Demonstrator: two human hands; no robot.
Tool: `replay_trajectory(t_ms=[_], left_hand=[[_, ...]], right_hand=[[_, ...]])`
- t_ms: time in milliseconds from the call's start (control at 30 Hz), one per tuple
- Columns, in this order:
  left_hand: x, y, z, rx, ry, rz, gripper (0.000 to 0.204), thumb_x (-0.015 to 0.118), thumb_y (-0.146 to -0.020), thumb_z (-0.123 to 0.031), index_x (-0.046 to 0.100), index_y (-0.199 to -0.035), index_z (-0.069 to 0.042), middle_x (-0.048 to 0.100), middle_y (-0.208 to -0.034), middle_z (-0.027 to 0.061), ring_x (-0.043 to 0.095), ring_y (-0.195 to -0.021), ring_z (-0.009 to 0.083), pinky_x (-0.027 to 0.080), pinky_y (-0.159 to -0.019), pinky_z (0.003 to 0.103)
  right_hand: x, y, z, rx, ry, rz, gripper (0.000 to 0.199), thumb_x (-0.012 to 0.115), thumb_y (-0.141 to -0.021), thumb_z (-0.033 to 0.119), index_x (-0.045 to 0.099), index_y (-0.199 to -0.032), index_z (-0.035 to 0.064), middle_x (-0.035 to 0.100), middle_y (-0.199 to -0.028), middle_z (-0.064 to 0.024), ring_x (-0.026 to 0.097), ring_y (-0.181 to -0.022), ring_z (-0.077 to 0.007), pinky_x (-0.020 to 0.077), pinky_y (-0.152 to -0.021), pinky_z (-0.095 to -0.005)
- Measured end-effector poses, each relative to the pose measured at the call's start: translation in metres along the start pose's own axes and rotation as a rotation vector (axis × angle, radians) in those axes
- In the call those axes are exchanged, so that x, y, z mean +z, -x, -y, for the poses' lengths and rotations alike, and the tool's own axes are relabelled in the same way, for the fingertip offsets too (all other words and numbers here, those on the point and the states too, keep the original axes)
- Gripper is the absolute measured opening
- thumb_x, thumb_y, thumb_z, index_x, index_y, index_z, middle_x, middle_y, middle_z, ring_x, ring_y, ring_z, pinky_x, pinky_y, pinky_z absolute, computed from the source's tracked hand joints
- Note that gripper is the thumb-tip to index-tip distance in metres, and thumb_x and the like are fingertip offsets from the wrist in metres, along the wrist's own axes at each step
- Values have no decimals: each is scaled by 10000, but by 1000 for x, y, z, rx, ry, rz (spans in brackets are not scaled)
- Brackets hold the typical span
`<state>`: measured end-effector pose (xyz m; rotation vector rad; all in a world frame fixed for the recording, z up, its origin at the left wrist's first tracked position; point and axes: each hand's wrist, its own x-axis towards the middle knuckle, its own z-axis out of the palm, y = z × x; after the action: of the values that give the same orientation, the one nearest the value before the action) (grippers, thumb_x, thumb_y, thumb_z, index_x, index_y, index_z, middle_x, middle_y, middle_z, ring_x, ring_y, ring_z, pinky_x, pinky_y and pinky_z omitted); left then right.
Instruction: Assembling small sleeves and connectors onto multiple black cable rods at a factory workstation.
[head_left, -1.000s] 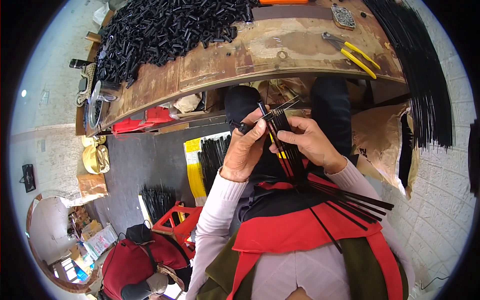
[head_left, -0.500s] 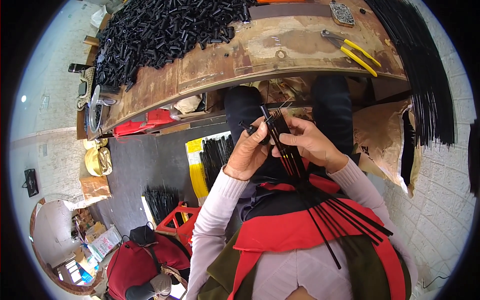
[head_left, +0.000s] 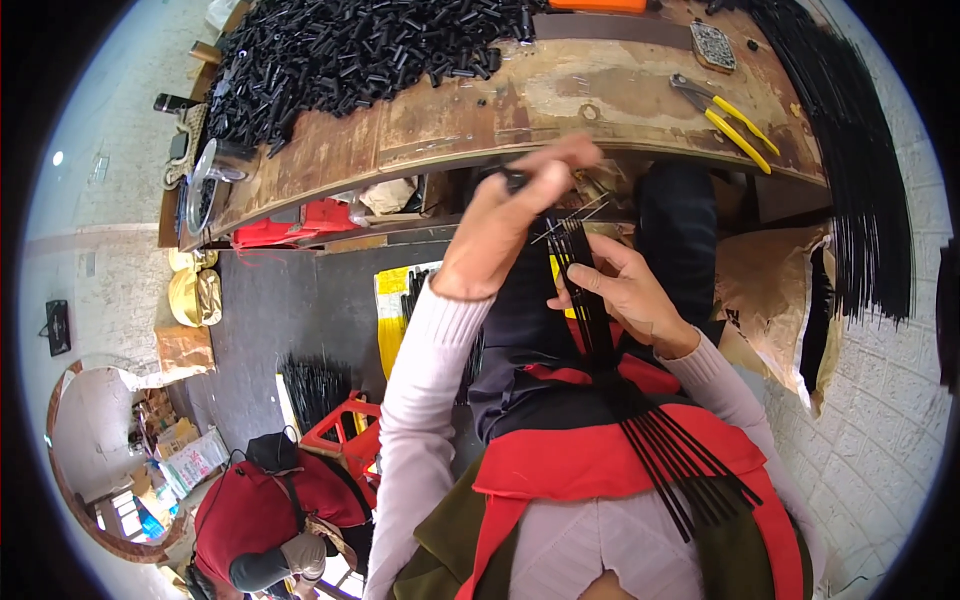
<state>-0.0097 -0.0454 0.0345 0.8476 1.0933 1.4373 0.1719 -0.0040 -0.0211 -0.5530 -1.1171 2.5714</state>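
My right hand [head_left: 625, 290] is closed around a bundle of thin black rods [head_left: 590, 290] that look like umbrella ribs. The thumb lies across the near face, and thicker rod ends fan down over my red apron. Thin wire ends [head_left: 575, 218] cross at the bundle's top. Up and to the left, my left hand [head_left: 510, 215] is smeared by motion, its fingers curled about a small black plastic piece [head_left: 514, 181]. It stands apart from the rods, near the table edge.
A wooden table [head_left: 420, 130] carries a heap of black tubular parts [head_left: 350, 60], yellow-handled pliers [head_left: 730, 120] and a small tray of metal bits [head_left: 713, 46]. Long black rods [head_left: 865, 200] hang off its right end. Another person [head_left: 275, 515] bends at lower left by a red crate [head_left: 345, 435].
My left hand has moved up and away from the rods, taking the black piece with it. My right hand keeps its hold, and the fanned rod ends have shifted slightly.
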Motion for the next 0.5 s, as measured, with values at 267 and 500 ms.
replay_trajectory(t_ms=[267,500], left_hand=[[-14,1,9,-195,212,44,418,619,-954,-327,652,-1202,7,608,-1305,125,544,-1198,199,388,-1042,364],[-20,1,7,-207,23,209,571,569,-970,-391,494,-1377,3,480,-1433,180,404,-1368,257,345,-1113,397]], right_hand=[[0,-1,-1,37,22,37,249,552,-980,69,529,-1217,-3,595,-964,-56,610,-846,-150,562,-884,-422],[1,-3,-2,21,51,53,248,573,-974,85,536,-1203,-3,605,-940,-57,618,-853,-151,567,-868,-408]])
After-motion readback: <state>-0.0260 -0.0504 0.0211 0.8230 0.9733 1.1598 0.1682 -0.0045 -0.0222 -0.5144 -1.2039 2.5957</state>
